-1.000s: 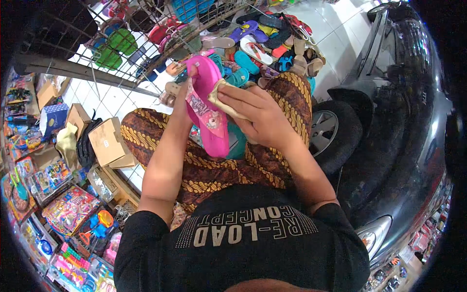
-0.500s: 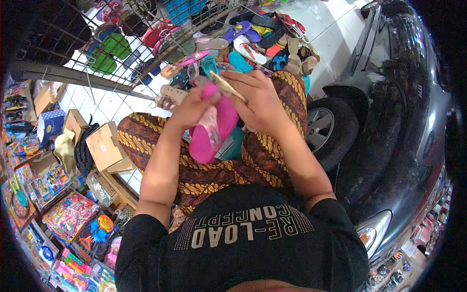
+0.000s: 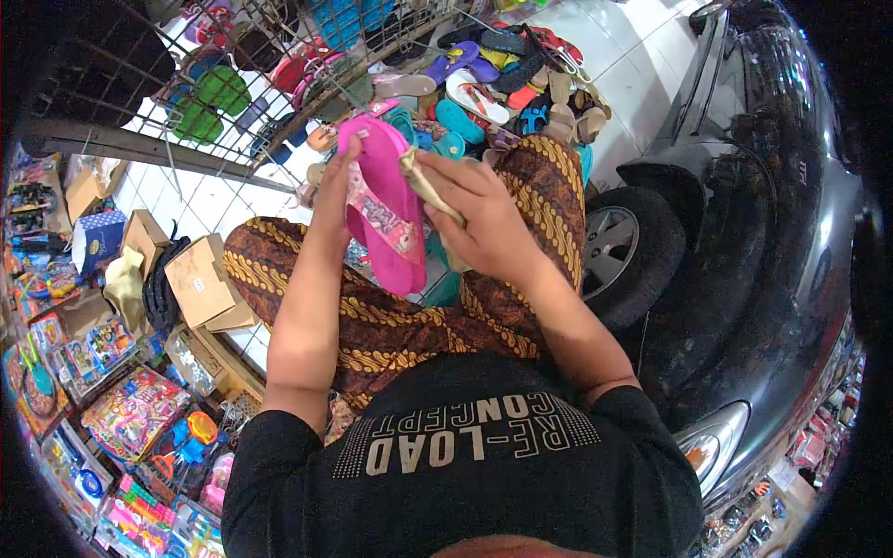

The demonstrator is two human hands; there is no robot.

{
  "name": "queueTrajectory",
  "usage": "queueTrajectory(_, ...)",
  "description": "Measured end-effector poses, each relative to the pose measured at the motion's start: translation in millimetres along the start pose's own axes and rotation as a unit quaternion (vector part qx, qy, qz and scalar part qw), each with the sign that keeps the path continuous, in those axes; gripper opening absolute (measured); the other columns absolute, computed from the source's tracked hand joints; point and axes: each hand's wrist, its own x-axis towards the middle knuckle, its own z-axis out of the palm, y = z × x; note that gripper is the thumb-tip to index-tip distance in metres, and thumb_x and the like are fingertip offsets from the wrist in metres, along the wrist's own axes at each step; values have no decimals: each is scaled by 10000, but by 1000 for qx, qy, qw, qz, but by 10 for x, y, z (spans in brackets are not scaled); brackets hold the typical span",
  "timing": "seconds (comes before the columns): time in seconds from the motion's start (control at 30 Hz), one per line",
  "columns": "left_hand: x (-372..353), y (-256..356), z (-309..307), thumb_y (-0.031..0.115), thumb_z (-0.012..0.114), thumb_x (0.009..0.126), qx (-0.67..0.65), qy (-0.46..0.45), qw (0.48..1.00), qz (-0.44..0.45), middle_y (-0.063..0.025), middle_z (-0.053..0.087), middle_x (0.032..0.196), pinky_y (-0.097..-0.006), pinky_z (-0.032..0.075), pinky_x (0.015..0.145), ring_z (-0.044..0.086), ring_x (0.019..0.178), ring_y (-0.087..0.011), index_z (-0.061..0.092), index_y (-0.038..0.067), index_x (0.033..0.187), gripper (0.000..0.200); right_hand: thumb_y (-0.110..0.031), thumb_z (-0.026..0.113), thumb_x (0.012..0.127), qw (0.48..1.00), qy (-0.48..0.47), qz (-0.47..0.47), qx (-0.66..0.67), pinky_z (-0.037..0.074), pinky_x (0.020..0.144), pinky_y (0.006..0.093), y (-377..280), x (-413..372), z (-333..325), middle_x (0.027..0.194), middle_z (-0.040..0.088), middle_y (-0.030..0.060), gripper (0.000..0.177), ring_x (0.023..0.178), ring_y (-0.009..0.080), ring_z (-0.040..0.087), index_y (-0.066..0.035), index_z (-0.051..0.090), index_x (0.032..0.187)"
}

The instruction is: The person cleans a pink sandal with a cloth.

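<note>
A bright pink sandal [image 3: 398, 237] with a printed strap is held up over my lap, its sole facing me. My left hand [image 3: 333, 200] grips it along its left edge, fingers closed near the upper end. Just to the right, my right hand [image 3: 484, 214] is closed round a beige folded cloth [image 3: 428, 189]. The cloth's edge is close to the sandal's right side; whether they touch is hard to tell. Part of a teal item [image 3: 444, 288] shows below the sandal, between my legs.
A pile of mixed sandals [image 3: 502, 74] lies on white tiles ahead. A wire rack [image 3: 279, 112] stands at upper left. Cardboard boxes [image 3: 209, 279] and packaged toys [image 3: 139, 409] are at left. A dark car [image 3: 744, 279] with its wheel [image 3: 619, 246] is close on the right.
The pink sandal has turned more upright and risen, showing its strap and inner sole. My left hand has moved left and up with it. My right hand with the cloth has come slightly lower.
</note>
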Motion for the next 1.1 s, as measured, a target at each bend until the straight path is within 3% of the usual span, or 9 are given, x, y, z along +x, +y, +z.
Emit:
queueTrajectory(0.1, 43, -25, -66, 461, 597, 954, -15, -3, 1000, -15, -95, 652, 1162, -370, 530, 902, 651, 1033, -207, 560, 53, 1264, 514, -141, 695, 776, 998, 17, -6, -65, 436, 747, 376, -45, -65, 76, 1343, 580, 16, 561, 922, 257, 572, -199, 595, 1325)
queueTrajectory(0.2, 54, -15, -66, 460, 597, 954, -13, -12, 1000, -17, -91, 648, 1167, -372, 522, 916, 643, 1041, -203, 559, 55, 1266, 512, -146, 702, 772, 993, 46, -11, -111, 435, 752, 379, -56, -63, 101, 1348, 579, 11, 531, 930, 256, 575, -222, 624, 1292)
queueTrajectory(0.3, 113, 25, -111, 449, 598, 957, 27, 0, 999, -27, -77, 651, 1152, -348, 520, 910, 644, 1025, -185, 560, 48, 1263, 506, -91, 694, 789, 993, 41, 18, -111, 442, 851, 410, -114, -40, 38, 1325, 575, 91, 492, 1000, 282, 558, -158, 650, 1274)
queueTrajectory(0.43, 27, 40, -57, 435, 591, 968, 181, 37, 983, 3, -56, 655, 1122, -295, 519, 876, 651, 973, -150, 565, 25, 1255, 501, -94, 698, 786, 993, 90, 37, -69, 447, 801, 411, -91, -41, 87, 1185, 618, 112, 440, 904, 302, 565, -137, 675, 1224)
queueTrajectory(0.6, -143, 18, 167, 350, 597, 984, 212, -66, 975, 22, -40, 667, 1077, -281, 514, 852, 641, 948, -128, 585, 47, 1243, 399, -128, 712, 784, 984, 144, 106, 1, 453, 733, 429, -21, 0, 136, 941, 634, 121, 358, 858, 318, 593, -113, 685, 1141)
queueTrajectory(0.67, -197, -9, 298, 323, 600, 986, 197, -47, 979, 31, -34, 670, 1057, -279, 514, 848, 638, 940, -121, 585, 50, 1243, 375, -122, 715, 783, 982, 149, 111, 16, 459, 736, 432, -25, 87, 71, 910, 632, 130, 322, 846, 329, 596, -88, 682, 1101)
queueTrajectory(0.8, -126, -21, 199, 253, 626, 977, 276, -129, 951, 54, -34, 664, 1068, -270, 507, 844, 617, 948, -103, 582, 15, 1223, 346, -118, 722, 780, 979, 159, 118, 39, 469, 746, 444, 16, 133, 75, 880, 625, 142, 288, 836, 346, 601, -63, 674, 1058)
queueTrajectory(0.9, -92, 2, 136, 225, 646, 965, 327, -151, 930, 78, -31, 666, 1061, -268, 505, 842, 612, 943, -97, 589, 7, 1209, 332, -113, 727, 772, 961, 234, 131, 60, 474, 751, 444, 39, 158, 148, 870, 619, 142, 298, 831, 356, 599, -58, 672, 1060)
queueTrajectory(1.1, -139, 42, 144, 236, 640, 969, 348, -85, 931, 72, -41, 674, 1050, -281, 499, 865, 608, 972, -103, 603, 14, 1211, 331, -104, 725, 794, 984, 140, 106, 19, 479, 739, 441, 18, 134, 120, 887, 620, 137, 287, 832, 349, 600, -74, 677, 1076)
